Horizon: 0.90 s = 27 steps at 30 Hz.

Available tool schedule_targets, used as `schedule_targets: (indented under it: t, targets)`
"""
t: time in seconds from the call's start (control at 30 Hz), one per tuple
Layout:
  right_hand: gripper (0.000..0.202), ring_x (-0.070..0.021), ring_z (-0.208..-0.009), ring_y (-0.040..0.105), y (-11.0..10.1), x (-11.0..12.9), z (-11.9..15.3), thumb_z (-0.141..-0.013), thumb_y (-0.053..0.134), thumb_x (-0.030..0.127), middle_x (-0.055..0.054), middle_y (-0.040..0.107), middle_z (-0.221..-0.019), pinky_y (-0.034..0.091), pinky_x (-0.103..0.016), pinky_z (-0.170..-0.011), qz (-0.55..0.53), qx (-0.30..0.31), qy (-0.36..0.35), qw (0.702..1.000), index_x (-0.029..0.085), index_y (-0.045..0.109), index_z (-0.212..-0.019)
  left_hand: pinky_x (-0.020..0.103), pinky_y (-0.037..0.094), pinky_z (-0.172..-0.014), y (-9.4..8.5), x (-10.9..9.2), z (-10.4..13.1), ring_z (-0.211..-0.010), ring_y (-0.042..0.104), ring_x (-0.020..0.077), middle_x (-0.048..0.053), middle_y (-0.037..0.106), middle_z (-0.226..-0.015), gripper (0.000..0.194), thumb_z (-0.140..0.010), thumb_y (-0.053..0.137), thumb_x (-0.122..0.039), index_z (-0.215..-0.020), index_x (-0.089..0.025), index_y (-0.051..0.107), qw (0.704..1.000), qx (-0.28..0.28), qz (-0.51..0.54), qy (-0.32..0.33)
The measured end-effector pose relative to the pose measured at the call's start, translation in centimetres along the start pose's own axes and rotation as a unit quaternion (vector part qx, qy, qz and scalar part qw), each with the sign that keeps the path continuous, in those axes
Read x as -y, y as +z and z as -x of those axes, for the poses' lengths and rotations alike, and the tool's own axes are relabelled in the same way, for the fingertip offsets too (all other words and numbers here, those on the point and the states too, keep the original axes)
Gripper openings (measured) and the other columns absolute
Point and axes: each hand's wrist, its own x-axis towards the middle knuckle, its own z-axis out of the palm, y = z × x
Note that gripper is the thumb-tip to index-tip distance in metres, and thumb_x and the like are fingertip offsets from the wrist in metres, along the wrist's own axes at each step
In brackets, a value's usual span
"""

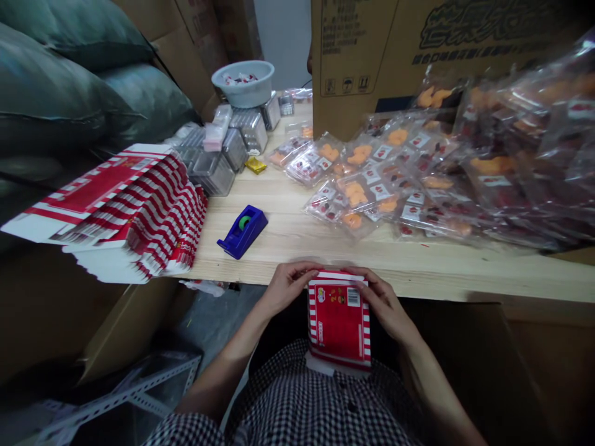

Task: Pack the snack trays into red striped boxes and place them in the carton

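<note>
A red paper box [338,322] with white-striped sides and a barcode is between my hands, over my lap at the table's front edge. My left hand [292,286] grips its upper left corner, thumb on the near face and fingers behind. At the upper right corner my right hand [380,300] closes on the same box, its thumb near the barcode. A white strip of flap shows along the box's top. Both hands' far fingers are partly hidden. Beyond my left hand a blue tape dispenser [243,231] with a green core stands on the wooden table [283,238].
A stack of flat red-and-white boxes [171,210] overhangs the table's left. Behind it are clear plastic cases [212,173], a yellow packet [255,165] and a white basin [244,87]. Clear bags with orange pieces [357,192] pile at right before a large carton [362,56].
</note>
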Motion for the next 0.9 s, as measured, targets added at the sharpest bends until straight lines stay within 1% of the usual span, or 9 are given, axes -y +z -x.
schedule_targets:
  t: [0.13, 0.27, 0.37, 0.47, 0.53, 0.6, 0.67, 0.8, 0.9]
  targets:
    - [0.035, -0.0265, -0.127, 0.061, -2.4, 0.4, -1.4, -0.098, 0.056, 0.049, -0.005, 0.070, -0.133, 0.041, -0.050, -0.113, 0.045, 0.043, -0.006, 0.998, 0.030, 0.073, -0.122, 0.031, 0.057, -0.083, 0.0, 0.7, -1.3, -0.097, 0.073, 0.0232, 0.009, 0.079, -0.107, 0.029, -0.091, 0.067, -0.038, -0.108, -0.018, 0.078, 1.000, 0.016, -0.021, 0.003]
    - [0.030, -0.0234, -0.103, 0.073, -5.0, 1.2, -3.1, -0.090, 0.069, 0.045, -0.005, 0.079, -0.112, 0.052, -0.047, -0.101, 0.054, 0.119, 0.020, 0.991, 0.026, 0.078, -0.111, 0.029, 0.056, -0.077, 0.7, 0.7, -1.9, -0.089, 0.073, 0.0215, 0.008, 0.080, -0.100, 0.028, -0.092, 0.065, -0.039, -0.104, -0.018, 0.079, 0.997, 0.038, -0.059, 0.015]
    - [0.028, -0.0203, -0.090, 0.074, -5.8, 1.7, -4.2, -0.085, 0.074, 0.043, -0.005, 0.080, -0.099, 0.056, -0.041, -0.091, 0.040, 0.132, 0.012, 0.990, 0.021, 0.080, -0.102, 0.028, 0.055, -0.077, 1.1, 0.1, -2.4, -0.089, 0.072, 0.0213, 0.008, 0.079, -0.100, 0.029, -0.094, 0.063, -0.039, -0.104, -0.018, 0.079, 0.995, 0.046, -0.081, 0.025]
    - [0.029, -0.0196, -0.087, 0.074, -5.1, 1.6, -4.6, -0.083, 0.077, 0.042, -0.006, 0.080, -0.095, 0.058, -0.039, -0.087, 0.029, 0.115, 0.005, 0.993, 0.018, 0.079, -0.099, 0.030, 0.055, -0.082, 1.4, -0.7, -3.0, -0.092, 0.072, 0.0222, 0.008, 0.078, -0.103, 0.029, -0.093, 0.063, -0.039, -0.107, -0.018, 0.078, 0.992, 0.082, -0.084, 0.047]
    - [0.037, -0.0200, -0.094, 0.073, -3.8, 1.5, -4.2, -0.085, 0.074, 0.043, -0.007, 0.078, -0.106, 0.057, -0.039, -0.089, 0.010, 0.070, -0.006, 0.998, 0.021, 0.073, -0.116, 0.031, 0.054, -0.085, 1.4, -1.1, -3.4, -0.094, 0.071, 0.0233, 0.009, 0.078, -0.104, 0.030, -0.093, 0.063, -0.040, -0.108, -0.018, 0.078, 0.990, 0.096, -0.081, 0.055]
    - [0.053, -0.0209, -0.105, 0.071, -2.2, 1.3, -3.3, -0.088, 0.072, 0.043, -0.007, 0.073, -0.124, 0.056, -0.039, -0.094, -0.033, -0.012, -0.029, 0.999, 0.028, 0.059, -0.137, 0.032, 0.054, -0.085, 1.3, -1.3, -3.8, -0.096, 0.070, 0.0242, 0.009, 0.077, -0.106, 0.032, -0.093, 0.063, -0.041, -0.110, -0.018, 0.077, 0.996, 0.069, -0.053, 0.037]
    - [0.061, -0.0225, -0.117, 0.067, -1.0, 0.9, -2.0, -0.089, 0.071, 0.043, -0.006, 0.066, -0.137, 0.054, -0.040, -0.101, -0.081, -0.061, -0.031, 0.994, 0.034, 0.050, -0.145, 0.030, 0.055, -0.079, 1.1, -1.5, -4.0, -0.091, 0.071, 0.0235, 0.009, 0.077, -0.105, 0.034, -0.092, 0.063, -0.042, -0.111, -0.016, 0.076, 1.000, 0.020, 0.001, 0.005]
    - [0.051, -0.0280, -0.115, 0.068, 0.2, -1.5, 0.9, -0.088, 0.063, 0.062, -0.004, 0.070, -0.130, 0.055, -0.046, -0.099, -0.157, 0.009, 0.073, 0.985, 0.035, 0.063, -0.131, 0.026, 0.052, -0.072, 1.7, -2.1, -3.7, -0.083, 0.069, 0.0203, 0.007, 0.077, -0.096, 0.030, -0.088, 0.069, -0.043, -0.099, -0.016, 0.078, 0.997, -0.037, 0.061, 0.002]
    - [0.071, -0.0352, -0.105, 0.071, 0.8, -4.0, 2.2, -0.064, 0.071, 0.082, -0.006, 0.077, -0.112, 0.059, -0.049, -0.089, -0.167, 0.075, 0.111, 0.977, 0.032, 0.074, -0.114, 0.024, 0.048, -0.063, 3.4, -2.3, -3.4, -0.070, 0.063, 0.0154, 0.004, 0.075, -0.083, 0.030, -0.088, 0.068, -0.044, -0.089, -0.015, 0.077, 0.992, -0.083, 0.100, -0.003]
